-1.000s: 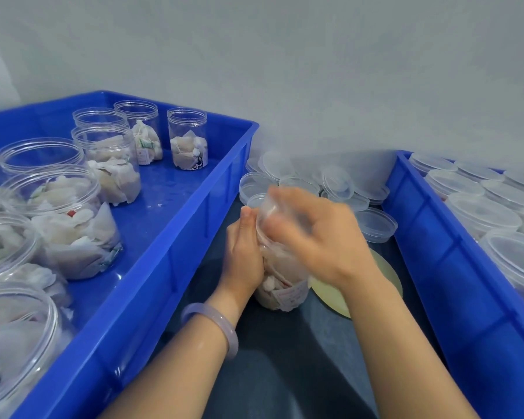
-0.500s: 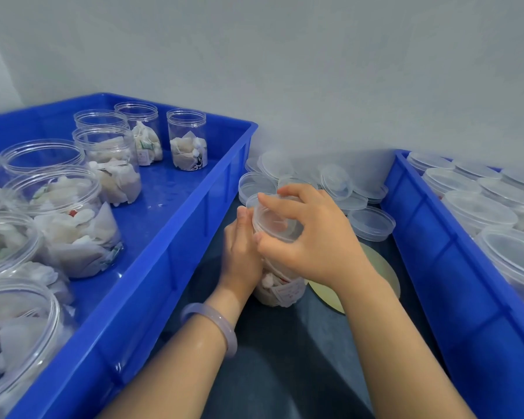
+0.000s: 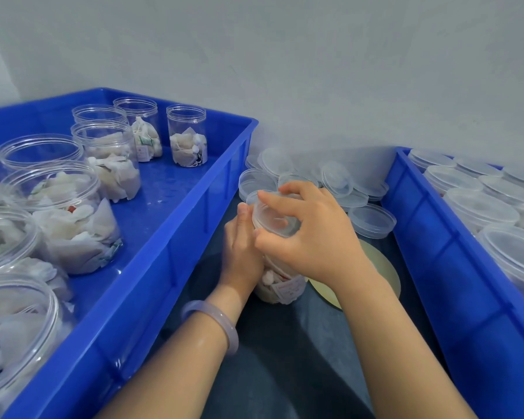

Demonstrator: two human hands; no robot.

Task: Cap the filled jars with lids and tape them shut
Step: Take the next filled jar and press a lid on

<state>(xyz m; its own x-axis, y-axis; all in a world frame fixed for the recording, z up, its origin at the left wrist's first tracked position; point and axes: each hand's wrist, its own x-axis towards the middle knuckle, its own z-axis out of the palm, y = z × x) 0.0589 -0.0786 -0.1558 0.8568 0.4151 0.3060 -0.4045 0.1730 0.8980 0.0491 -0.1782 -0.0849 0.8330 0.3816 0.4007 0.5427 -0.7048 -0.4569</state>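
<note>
A clear filled jar (image 3: 280, 287) stands on the dark table between two blue crates. My left hand (image 3: 242, 252) grips its side. A clear lid (image 3: 271, 217) sits on the jar's mouth, and my right hand (image 3: 312, 234) holds it with fingers curled round its rim. Most of the jar is hidden behind both hands. Behind the jar lies a pile of loose clear lids (image 3: 339, 181). Several open filled jars (image 3: 186, 136) stand in the left blue crate (image 3: 170, 246).
The right blue crate (image 3: 436, 252) holds several capped jars (image 3: 481, 210). A yellow-green disc (image 3: 378, 273) lies flat on the table under my right wrist. A grey wall closes off the back. Dark table surface (image 3: 285, 352) runs between the crates toward me.
My right hand has turned on the lid, its fingers shifting round the rim. The left hand has kept its grip on the jar, which stays in place.
</note>
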